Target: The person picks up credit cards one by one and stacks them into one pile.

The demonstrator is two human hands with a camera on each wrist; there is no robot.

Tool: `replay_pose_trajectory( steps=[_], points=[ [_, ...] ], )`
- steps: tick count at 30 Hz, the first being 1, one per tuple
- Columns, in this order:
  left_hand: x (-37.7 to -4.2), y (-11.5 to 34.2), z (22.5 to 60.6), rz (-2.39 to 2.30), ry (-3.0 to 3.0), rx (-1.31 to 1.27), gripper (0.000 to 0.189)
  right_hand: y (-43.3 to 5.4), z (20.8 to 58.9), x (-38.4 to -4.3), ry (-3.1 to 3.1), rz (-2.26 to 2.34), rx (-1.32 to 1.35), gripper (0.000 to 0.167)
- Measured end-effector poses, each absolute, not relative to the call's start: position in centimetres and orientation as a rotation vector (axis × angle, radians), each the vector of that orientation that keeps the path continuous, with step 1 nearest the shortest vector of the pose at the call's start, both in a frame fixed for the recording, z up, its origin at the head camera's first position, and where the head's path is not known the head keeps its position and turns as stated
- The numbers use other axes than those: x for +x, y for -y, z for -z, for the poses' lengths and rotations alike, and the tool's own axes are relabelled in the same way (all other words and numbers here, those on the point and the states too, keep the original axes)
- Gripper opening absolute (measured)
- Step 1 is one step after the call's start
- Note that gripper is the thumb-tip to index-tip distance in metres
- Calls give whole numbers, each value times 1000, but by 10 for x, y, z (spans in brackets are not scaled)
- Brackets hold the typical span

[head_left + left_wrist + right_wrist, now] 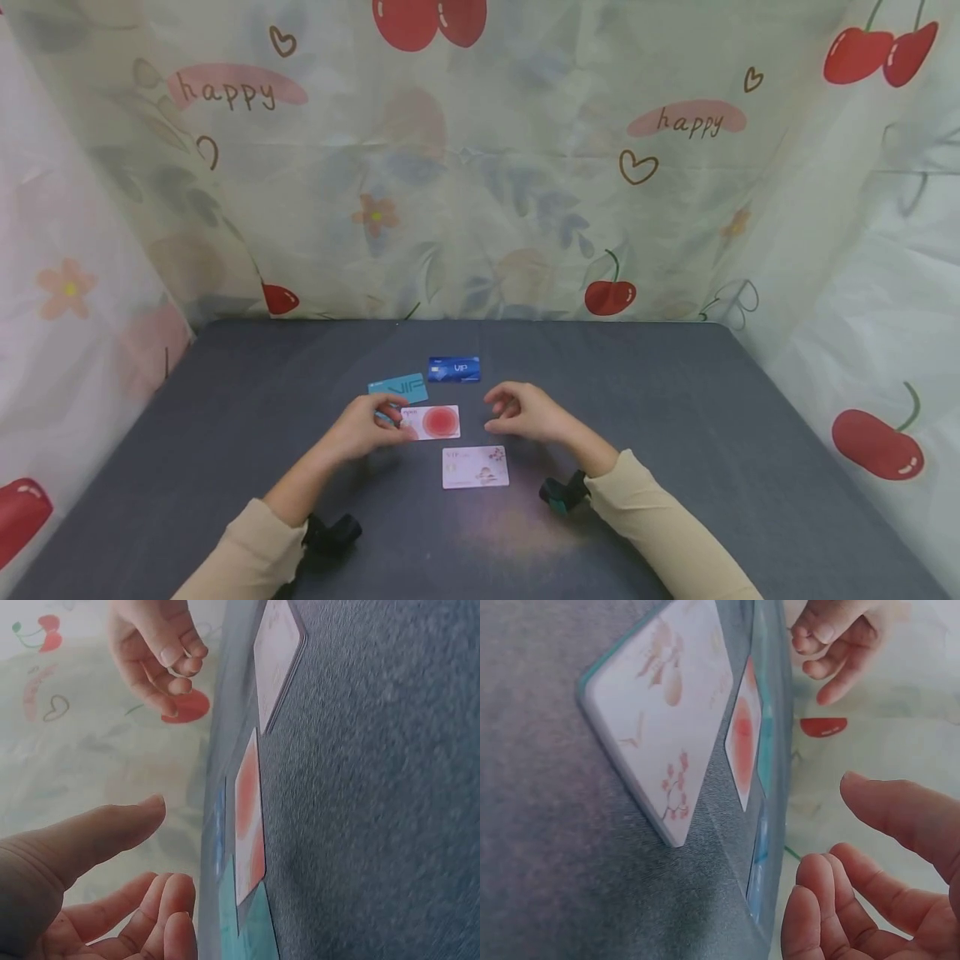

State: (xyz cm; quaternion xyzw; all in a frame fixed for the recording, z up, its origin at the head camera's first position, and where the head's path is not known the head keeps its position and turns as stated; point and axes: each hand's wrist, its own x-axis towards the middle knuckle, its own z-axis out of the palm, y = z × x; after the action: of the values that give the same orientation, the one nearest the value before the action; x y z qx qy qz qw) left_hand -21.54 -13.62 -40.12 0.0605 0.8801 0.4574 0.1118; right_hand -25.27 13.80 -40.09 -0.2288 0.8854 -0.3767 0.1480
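Observation:
My left hand [375,423] hovers over the left end of a white card with a red circle [441,422], overlapping it in the head view. In the left wrist view its thumb and curved fingers stand apart with nothing between them, above the table. Behind it lies a light-blue VIP card [405,387], and more of that blue shows by the fingers. To the right, my right hand [528,412] is raised with loosely bent fingers, holding nothing. Nearest me lies a pale pink VIP card [475,467], which looks like the top of a small stack [660,712] in the right wrist view.
A dark blue VIP card [454,369] lies farthest back. All the cards rest on a dark grey table [637,375]. A patterned curtain [480,192] with cherries and "happy" lettering rises behind and along both sides. Black wrist cameras [333,533] sit under both sleeves.

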Motion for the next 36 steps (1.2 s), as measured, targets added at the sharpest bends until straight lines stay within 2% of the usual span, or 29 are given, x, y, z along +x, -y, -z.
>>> replay_pose_trajectory(
  steps=[19, 36],
  points=[
    [-238, 151, 409, -1322, -2568, 141, 53, -123, 401, -271, -2532, 1110, -652, 41],
    [-243, 148, 416, -1201, -2571, 122, 54, -99, 409, -287, -2473, 1032, -610, 43]
  ],
)
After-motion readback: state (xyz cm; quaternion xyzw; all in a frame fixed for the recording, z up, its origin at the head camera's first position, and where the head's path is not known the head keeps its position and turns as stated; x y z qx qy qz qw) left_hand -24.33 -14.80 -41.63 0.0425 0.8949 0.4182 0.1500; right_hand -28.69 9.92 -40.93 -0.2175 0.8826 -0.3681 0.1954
